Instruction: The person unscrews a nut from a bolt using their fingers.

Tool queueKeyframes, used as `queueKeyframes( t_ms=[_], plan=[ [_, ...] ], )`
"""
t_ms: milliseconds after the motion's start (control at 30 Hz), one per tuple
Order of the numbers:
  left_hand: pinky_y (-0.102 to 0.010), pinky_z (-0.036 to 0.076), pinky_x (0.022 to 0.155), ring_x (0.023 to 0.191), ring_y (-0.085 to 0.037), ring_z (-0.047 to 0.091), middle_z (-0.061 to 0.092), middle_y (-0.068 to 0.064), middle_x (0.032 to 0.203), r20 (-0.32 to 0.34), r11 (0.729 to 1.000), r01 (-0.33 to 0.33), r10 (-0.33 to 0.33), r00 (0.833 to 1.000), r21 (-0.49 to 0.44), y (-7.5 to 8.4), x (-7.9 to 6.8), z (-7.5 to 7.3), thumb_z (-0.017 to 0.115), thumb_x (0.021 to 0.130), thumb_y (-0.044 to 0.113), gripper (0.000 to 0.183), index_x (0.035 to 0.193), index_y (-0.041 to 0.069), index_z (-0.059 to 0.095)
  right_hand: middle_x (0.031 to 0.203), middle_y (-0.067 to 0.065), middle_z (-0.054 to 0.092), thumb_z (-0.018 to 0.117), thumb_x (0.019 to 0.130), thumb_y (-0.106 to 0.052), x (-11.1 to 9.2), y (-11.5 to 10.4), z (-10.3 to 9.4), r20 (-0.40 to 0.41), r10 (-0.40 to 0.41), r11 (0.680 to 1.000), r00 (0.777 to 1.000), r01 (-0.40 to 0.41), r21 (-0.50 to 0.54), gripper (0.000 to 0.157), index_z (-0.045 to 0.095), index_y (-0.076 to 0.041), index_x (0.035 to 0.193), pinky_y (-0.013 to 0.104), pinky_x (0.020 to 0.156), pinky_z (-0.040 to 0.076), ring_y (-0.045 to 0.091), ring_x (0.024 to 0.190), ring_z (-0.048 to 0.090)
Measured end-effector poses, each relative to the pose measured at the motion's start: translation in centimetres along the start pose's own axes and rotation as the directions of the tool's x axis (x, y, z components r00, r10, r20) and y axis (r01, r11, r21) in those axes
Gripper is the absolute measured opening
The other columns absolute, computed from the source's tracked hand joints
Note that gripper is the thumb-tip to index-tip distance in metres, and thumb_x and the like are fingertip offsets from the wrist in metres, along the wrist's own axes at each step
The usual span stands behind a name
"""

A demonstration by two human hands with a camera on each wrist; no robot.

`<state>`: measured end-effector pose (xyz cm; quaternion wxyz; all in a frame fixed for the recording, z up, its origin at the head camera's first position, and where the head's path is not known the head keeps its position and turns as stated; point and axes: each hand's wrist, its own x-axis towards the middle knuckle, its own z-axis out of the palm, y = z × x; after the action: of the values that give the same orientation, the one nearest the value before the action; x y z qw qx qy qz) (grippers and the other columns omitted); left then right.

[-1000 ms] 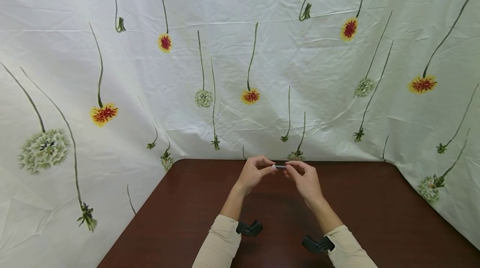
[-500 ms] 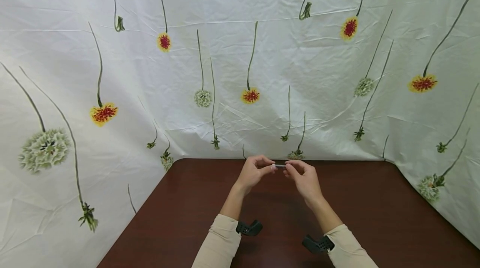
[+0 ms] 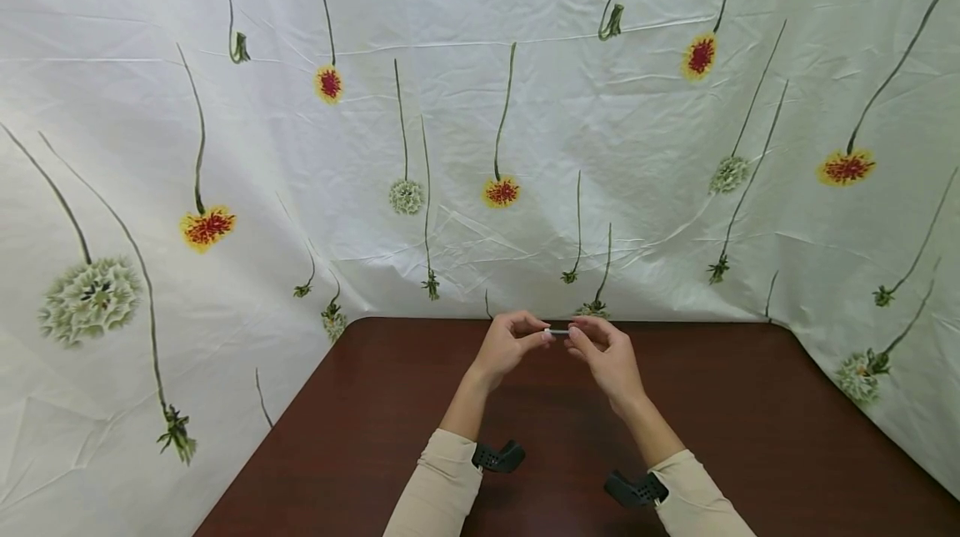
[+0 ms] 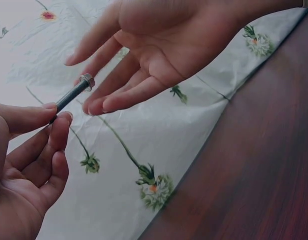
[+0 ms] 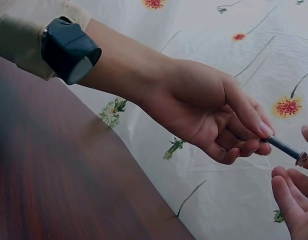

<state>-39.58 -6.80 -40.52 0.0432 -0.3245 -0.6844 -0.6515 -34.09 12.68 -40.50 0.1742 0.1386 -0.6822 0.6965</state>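
Over the far part of the table, my left hand (image 3: 504, 351) pinches a dark threaded bolt (image 4: 72, 96) at its plain end between thumb and fingers. The bolt's shiny flanged hex end (image 5: 302, 159) points toward my right hand (image 3: 613, 360). In the left wrist view, the fingers of the right hand are spread and extended, with the thumb apart from the hex end and a fingertip right at it. In the right wrist view, parts of the right hand are cut off by the frame edge.
Below the hands lies a dark red-brown table (image 3: 375, 437). A white flower-printed cloth (image 3: 450, 103) hangs behind and along both sides. Black wrist devices (image 3: 498, 458) sit over beige sleeves (image 3: 442, 479).
My right fingertips have shifted slightly around the right end of the bolt. The left hand and the bolt stay practically in place.
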Motion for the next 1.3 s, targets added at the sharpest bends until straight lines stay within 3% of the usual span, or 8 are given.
queueKeyframes(
  t_ms=[100,267,333,433,533,633,900,1300],
  plan=[
    [-0.042,0.058,0.083,0.083,-0.022,0.072,0.077,-0.015,0.096,0.001,1.000,-0.001,0.001,1.000,0.012,0.0,0.0,0.1,0.075,0.094,0.003,0.018,0.107,-0.009,0.073,0.110,0.026,0.067,0.065,0.103,-0.005,0.0,0.1,0.1,-0.019,0.017,1.000,1.000,-0.017,0.005,0.024,0.066,0.013,0.119,0.032,0.083,0.059,0.025,0.092,0.073],
    [-0.063,0.052,0.089,0.082,-0.020,0.072,0.077,-0.015,0.096,0.006,1.000,-0.006,0.006,1.000,-0.006,-0.1,0.0,0.1,0.075,0.094,0.001,0.016,0.106,-0.008,0.073,0.109,0.026,0.068,0.065,0.101,0.002,-0.1,-0.1,-0.1,-0.021,0.009,1.000,1.000,-0.010,-0.020,0.019,0.069,0.013,0.116,0.028,0.084,0.058,0.020,0.093,0.072],
    [-0.063,0.052,0.089,0.082,-0.019,0.072,0.077,-0.015,0.095,0.006,1.000,-0.004,0.004,1.000,-0.015,0.0,0.0,0.1,0.075,0.094,0.001,0.015,0.106,-0.007,0.074,0.111,0.025,0.068,0.065,0.100,0.004,-0.1,-0.1,-0.2,-0.013,-0.001,0.999,1.000,0.000,-0.034,0.019,0.070,0.011,0.117,0.027,0.085,0.057,0.022,0.095,0.072],
    [-0.051,0.057,0.086,0.083,-0.021,0.072,0.077,-0.014,0.095,0.005,1.000,-0.002,0.002,1.000,-0.011,0.1,0.1,0.2,0.075,0.094,0.001,0.014,0.106,-0.006,0.074,0.115,0.024,0.067,0.067,0.099,0.004,-0.1,-0.1,-0.4,-0.004,-0.022,0.998,1.000,0.022,-0.058,0.019,0.071,0.009,0.117,0.026,0.086,0.056,0.029,0.100,0.071],
    [-0.041,0.058,0.083,0.086,-0.029,0.072,0.077,-0.014,0.096,0.007,1.000,-0.001,0.001,1.000,-0.008,0.2,0.1,0.2,0.075,0.094,0.002,0.015,0.107,-0.006,0.074,0.118,0.023,0.067,0.068,0.099,0.003,0.0,0.0,-0.5,-0.002,-0.034,0.996,0.999,0.034,-0.081,0.019,0.071,0.008,0.117,0.025,0.086,0.055,0.038,0.105,0.070],
    [-0.037,0.058,0.082,0.089,-0.038,0.071,0.076,-0.016,0.097,0.010,1.000,-0.006,0.006,1.000,-0.009,0.1,0.2,0.2,0.075,0.095,0.003,0.015,0.107,-0.006,0.074,0.118,0.020,0.067,0.069,0.099,0.002,0.0,0.1,-0.7,-0.008,-0.040,0.993,0.999,0.039,-0.107,0.019,0.071,0.007,0.117,0.025,0.086,0.054,0.035,0.105,0.069],
    [-0.039,0.058,0.084,0.084,-0.020,0.072,0.077,-0.011,0.096,0.008,1.000,0.016,-0.016,1.000,-0.010,-0.2,0.1,0.1,0.074,0.095,0.002,0.016,0.108,-0.008,0.073,0.107,0.015,0.072,0.075,0.095,-0.003,-0.1,0.0,-1.2,-0.051,-0.081,0.976,0.995,0.069,-0.207,0.016,0.076,0.002,0.110,0.026,0.077,0.049,0.018,0.093,0.063],
    [-0.052,0.055,0.090,0.088,-0.025,0.072,0.077,-0.013,0.096,0.004,1.000,0.020,-0.020,1.000,0.013,-0.6,-0.1,-0.9,0.076,0.095,0.005,0.019,0.109,-0.008,0.073,0.102,0.011,0.073,0.080,0.092,-0.008,0.4,0.1,-2.9,-0.037,-0.046,0.953,0.998,0.033,-0.301,0.021,0.075,0.004,0.109,0.024,0.076,0.051,0.015,0.091,0.064]
  ],
)
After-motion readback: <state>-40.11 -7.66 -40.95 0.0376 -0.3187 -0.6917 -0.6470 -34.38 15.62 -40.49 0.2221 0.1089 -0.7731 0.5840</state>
